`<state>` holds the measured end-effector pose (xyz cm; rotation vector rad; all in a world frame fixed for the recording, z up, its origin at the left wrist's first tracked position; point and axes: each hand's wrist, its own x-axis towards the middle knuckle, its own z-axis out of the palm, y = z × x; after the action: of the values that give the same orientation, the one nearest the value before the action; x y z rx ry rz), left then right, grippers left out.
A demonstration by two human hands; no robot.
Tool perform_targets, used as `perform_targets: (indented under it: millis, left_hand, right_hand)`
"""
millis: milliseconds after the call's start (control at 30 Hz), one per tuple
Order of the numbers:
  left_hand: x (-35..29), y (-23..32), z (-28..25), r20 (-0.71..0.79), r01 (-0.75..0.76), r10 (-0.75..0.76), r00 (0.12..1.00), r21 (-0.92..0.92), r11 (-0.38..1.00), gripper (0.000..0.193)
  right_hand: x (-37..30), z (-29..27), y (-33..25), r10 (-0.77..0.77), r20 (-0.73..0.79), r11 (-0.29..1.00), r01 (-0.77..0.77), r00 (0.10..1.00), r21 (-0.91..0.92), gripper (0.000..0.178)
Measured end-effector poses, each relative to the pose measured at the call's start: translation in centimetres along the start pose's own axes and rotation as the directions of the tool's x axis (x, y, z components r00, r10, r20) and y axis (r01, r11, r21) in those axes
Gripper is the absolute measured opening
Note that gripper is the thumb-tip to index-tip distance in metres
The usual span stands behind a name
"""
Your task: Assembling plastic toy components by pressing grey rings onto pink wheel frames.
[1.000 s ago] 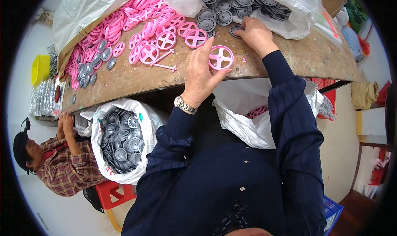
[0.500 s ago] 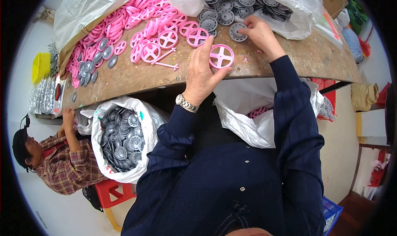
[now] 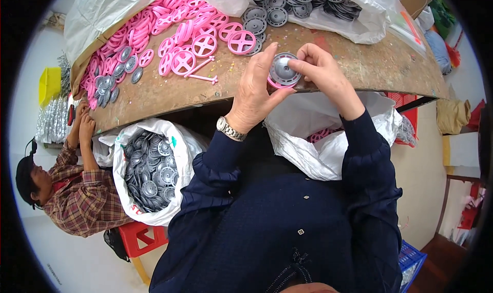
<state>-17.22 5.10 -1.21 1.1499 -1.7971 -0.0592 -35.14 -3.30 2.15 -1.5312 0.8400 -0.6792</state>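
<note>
My left hand [image 3: 252,90] grips a pink plastic wheel [image 3: 274,83] by its edge, thumb below and fingers at its left side. Over that wheel, my right hand [image 3: 329,78] holds a grey plastic hubcap [image 3: 282,73] with the thumb on its face. The hubcap covers most of the wheel; I cannot tell whether it is seated in the rim. Loose pink wheels [image 3: 204,45] lie on the table left of my hands, beside two thin pink rods [image 3: 201,78]. Grey hubcaps [image 3: 277,16] are piled beyond my hands, some on white plastic.
The worn wooden table [image 3: 159,98] has its front edge just below my hands. A white sack [image 3: 119,162] of grey discs stands below it at left, another white sack [image 3: 336,162] nearer my lap. At far left, a co-worker [image 3: 84,195] in a plaid shirt sits at the table.
My right hand has picked up a grey hubcap from the table and brought it toward me, onto the pink wheel in my left hand. The co-worker's hands have moved up to the table edge.
</note>
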Motion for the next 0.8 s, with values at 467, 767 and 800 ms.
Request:
perform_targets:
  millis: [467,767,800]
  left_hand:
    - [0.1,3.2,-0.3,0.306,0.538,-0.482,0.821,-0.696,0.474,0.050]
    - [-0.8,3.6,0.5,0.161,0.434,-0.447,0.880,-0.658,0.616,0.025]
    - [-0.9,3.8,0.6,0.102,0.391,-0.429,0.897,-0.633,0.668,0.021]
  right_hand:
    - [-2.9,1.1,-0.3,-0.201,-0.090,0.966,0.213,0.975,0.149,0.029]
    - [-4.7,1.5,-0.6,-0.200,-0.079,0.980,0.200,0.977,-0.013,0.019]
    - [-4.9,1.7,-0.6,-0.226,-0.108,0.972,0.217,0.968,-0.090,0.017]
